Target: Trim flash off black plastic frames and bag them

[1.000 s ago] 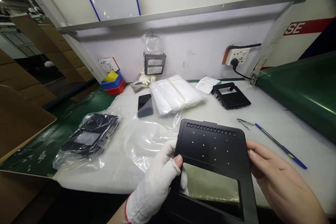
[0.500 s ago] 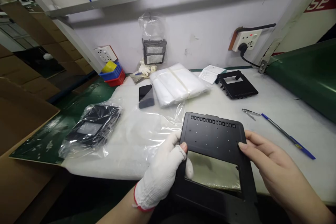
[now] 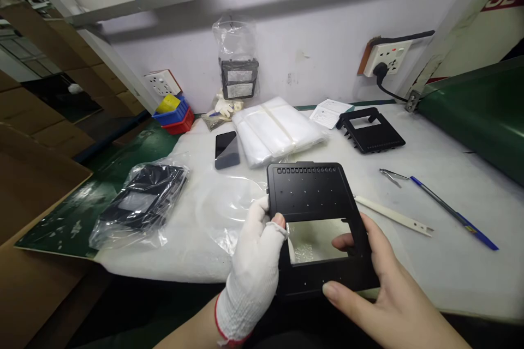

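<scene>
Around both side edges of the panel (image 3: 311, 193), fingers are closed, with only the panel's thickness left between thumb and fingertips. Its left edge is pinched by the gloved left hand (image 3: 256, 272), thumb in front and the other fingers mostly hidden behind. By the right hand (image 3: 388, 289), which is bare, the lower right is grasped: the thumb is laid on the lower front face, and a fingertip is seen through the window. The panel is held up at the near side of the table (image 3: 470, 283). Its handling is judged to be under way, since it is unwrapped and has not been set down. Beyond it, a white strip (image 3: 397, 215) is partly hidden. Farther off, a frame (image 3: 380, 133) is left bare, while a bagged panel (image 3: 151, 196) seems finished with.
</scene>
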The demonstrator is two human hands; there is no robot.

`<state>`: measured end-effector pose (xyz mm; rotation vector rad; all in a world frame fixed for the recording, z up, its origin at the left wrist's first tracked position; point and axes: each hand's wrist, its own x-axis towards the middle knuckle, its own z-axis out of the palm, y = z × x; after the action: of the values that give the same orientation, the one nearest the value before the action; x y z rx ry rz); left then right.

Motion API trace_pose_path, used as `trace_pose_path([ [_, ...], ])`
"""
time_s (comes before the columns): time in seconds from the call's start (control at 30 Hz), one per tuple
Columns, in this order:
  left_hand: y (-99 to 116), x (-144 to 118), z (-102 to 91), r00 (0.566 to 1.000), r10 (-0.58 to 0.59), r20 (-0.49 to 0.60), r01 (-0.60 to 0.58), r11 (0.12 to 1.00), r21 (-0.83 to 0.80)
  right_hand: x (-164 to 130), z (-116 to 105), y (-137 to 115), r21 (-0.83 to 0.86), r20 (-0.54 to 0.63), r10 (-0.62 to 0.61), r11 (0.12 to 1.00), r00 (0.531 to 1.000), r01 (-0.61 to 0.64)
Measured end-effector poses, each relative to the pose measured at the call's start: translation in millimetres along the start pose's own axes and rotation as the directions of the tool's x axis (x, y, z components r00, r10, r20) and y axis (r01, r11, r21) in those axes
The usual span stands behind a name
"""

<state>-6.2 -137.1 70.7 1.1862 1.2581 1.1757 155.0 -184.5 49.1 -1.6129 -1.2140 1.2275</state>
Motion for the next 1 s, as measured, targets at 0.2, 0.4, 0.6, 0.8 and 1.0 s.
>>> trace_pose_path([
  [0.2, -1, -3, 2.7, 1.000, 0.032, 0.000, -0.032, 0.999, -0.021, 1, 0, -10, 0.066, 0.028, 0.054, 0.996, 0.998, -0.056],
  [0.4, -2, 2, -2.2, 0.998, -0.044, 0.049, 0.051, 0.988, -0.148, 10, -14, 1, 0.009, 0.126, -0.044, 0.999, 0.991, 0.044],
  [0.6, -10, 11, -15.9, 0.981, -0.031, 0.190, 0.076, 0.970, -0.233, 19, -23, 14, 0.206, 0.160, -0.133, 0.974, 0.978, 0.098],
  [0.8, -9, 28, -35.8, 0.996, -0.031, -0.086, 0.064, 0.908, 0.413, 36, -38, 10, -0.467, 0.031, -0.729, 0.595, 0.684, 0.655],
  [1.0, -12, 32, -50.3, 0.997, 0.066, 0.034, -0.074, 0.814, 0.576, 54, 3, 22, -0.653, 0.450, -0.848, -0.097, 0.281, 0.752],
])
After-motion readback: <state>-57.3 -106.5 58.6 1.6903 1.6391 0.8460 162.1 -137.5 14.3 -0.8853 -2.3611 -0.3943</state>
